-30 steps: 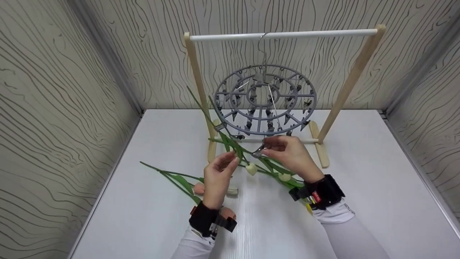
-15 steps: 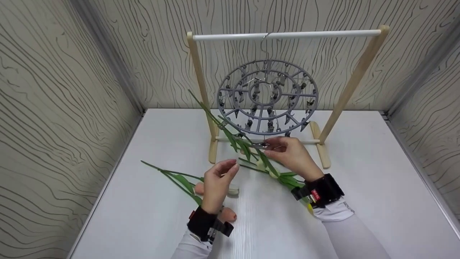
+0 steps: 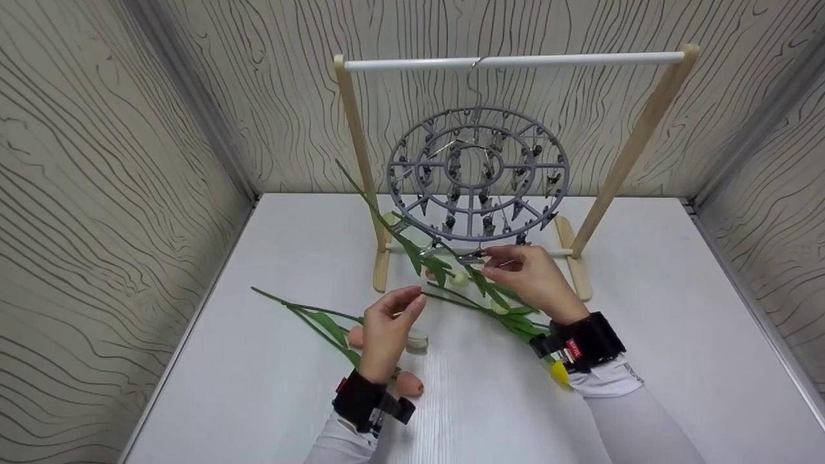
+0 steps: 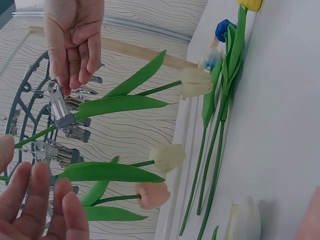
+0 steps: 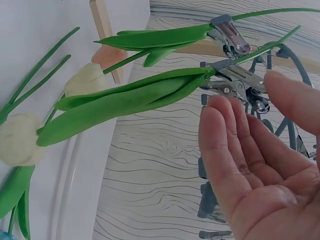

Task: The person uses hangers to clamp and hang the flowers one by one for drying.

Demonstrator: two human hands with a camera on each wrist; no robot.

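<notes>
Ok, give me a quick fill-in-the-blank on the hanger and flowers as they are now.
1. The round clip hanger hangs from the white ____.
2. The right hand touches a metal ____ holding a stem.
3. The left hand holds ____.
4. The tulips beside the left hand lie on the ____.

Missing: rod; clip; nothing; table

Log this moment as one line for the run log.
right hand: at metal clip holding tulip stem | left hand: open, holds nothing | round clip hanger: on rack
</notes>
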